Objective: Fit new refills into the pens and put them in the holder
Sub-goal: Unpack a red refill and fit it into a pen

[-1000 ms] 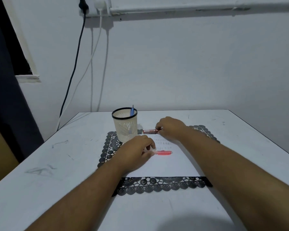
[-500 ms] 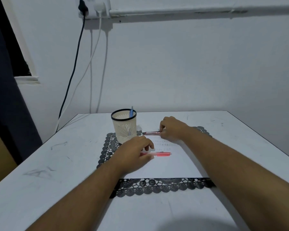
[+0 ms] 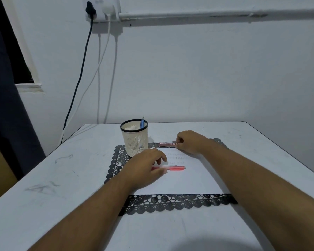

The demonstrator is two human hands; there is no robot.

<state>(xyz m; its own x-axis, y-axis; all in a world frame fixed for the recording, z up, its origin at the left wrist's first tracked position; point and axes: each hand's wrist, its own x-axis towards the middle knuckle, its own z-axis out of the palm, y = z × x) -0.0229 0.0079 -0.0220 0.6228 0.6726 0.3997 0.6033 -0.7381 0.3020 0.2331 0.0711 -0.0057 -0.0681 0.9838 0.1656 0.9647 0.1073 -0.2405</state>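
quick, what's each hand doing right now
Left hand: holding the red pen on the paper.
Right hand: pinching the end of the red refill pack.

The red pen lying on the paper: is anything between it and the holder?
Only the left hand, which rests over the red pen; the holder stands just behind it, open-topped, with a blue pen inside.

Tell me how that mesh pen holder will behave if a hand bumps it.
The pen holder looks like thin perforated plastic, so probably light and easy to shove. It stands tall on the lace mat and holds only one blue pen, so it may tip rather than slide.
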